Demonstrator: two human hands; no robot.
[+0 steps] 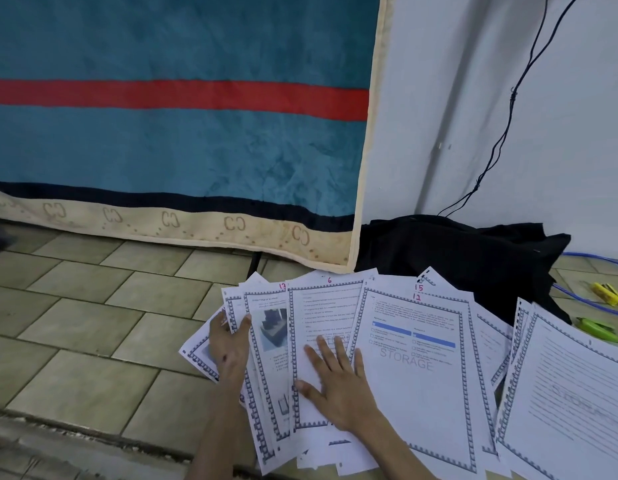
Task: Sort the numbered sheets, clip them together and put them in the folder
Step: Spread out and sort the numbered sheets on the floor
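White bordered sheets [415,375] fan over tiles under flat right hand [338,386].

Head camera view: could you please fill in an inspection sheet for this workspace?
Surface: tiled floor.
Job's things: numbered sheets fanned out, overlapping; 6, 12, 15 legible. Folder and clip: nothing seen.
Clutter: black cloth; yellow object and green object, type unclear.
Grippers: left hand grips the leftmost sheets; right hand rests flat on sheet 6.
Cables: black wires down the wall; blue cable on the floor.
Surroundings: hanging teal blanket, white wall.
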